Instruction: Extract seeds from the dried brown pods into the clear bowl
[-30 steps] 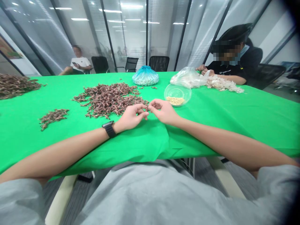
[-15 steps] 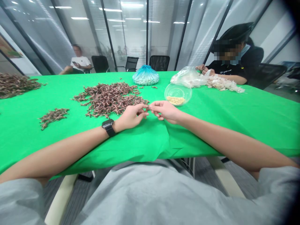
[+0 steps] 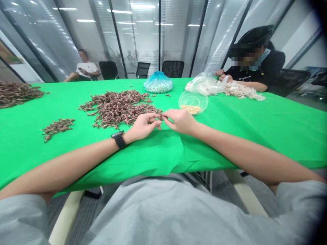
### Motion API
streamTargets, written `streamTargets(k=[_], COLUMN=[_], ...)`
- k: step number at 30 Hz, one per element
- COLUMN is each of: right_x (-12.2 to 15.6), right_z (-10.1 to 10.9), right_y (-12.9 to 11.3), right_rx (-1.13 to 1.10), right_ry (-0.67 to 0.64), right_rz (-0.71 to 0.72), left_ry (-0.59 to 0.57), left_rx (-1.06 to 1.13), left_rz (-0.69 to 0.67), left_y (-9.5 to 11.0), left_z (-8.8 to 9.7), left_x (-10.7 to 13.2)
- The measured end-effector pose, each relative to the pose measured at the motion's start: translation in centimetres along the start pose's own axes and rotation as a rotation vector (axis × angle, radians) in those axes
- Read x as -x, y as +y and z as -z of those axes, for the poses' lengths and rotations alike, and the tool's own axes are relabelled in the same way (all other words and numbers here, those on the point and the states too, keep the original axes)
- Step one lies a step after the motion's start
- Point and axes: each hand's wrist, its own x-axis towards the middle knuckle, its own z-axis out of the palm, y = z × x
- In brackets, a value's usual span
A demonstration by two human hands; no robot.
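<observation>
Green cloth covers the long table, and both of the person's hands are rested on it near the front edge. The left hand and the right hand are brought together fingertip to fingertip, and a small brown pod is pinched between them, thumb and forefinger of each hand being closed on it. The other fingers of both hands are curled loosely inward. The pod is held just above the cloth, at the near right edge of the large heap of brown pods, which is spread just beyond the left hand. A black watch is worn on the left wrist.

Just beyond the right hand a clear plastic bowl is set, with a thin layer of pale seeds in its bottom. Farther back, a tied blue bag is seen near the middle of the table. A smaller heap of pods lies well to the left, and a third heap is found at the far left edge.

At the far right, a crumpled clear plastic bag and a pile of white husks are laid before a seated co-worker, whose hands are kept close together at the bag. A person in a white shirt is seated behind the table beside black office chairs.
</observation>
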Motion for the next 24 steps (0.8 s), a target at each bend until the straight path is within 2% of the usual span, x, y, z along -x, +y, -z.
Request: streamTargets(k=[6,12,20,24], right_x=[-0.13,-0.06,-0.1,-0.24], right_z=[-0.18,-0.54,-0.74,-0.38], right_y=[-0.01,0.0,-0.4,-0.46], right_rx=[0.054,0.021,-0.086,-0.007], right_ry=[-0.023,-0.001,0.032,0.019], right_rz=[0.024,0.076,0.011,0.017], left_ry=[-0.02,-0.036,-0.009,0.013], left_rx=[0.042,0.006,-0.124,-0.12], left_rz=[0.04,0.008,-0.053,-0.07], left_y=[0.02,-0.19,0.17,0.17], left_z=[-0.11,-0.15,-0.02,-0.1], left_x=[0.01,0.09,0.2,0.15])
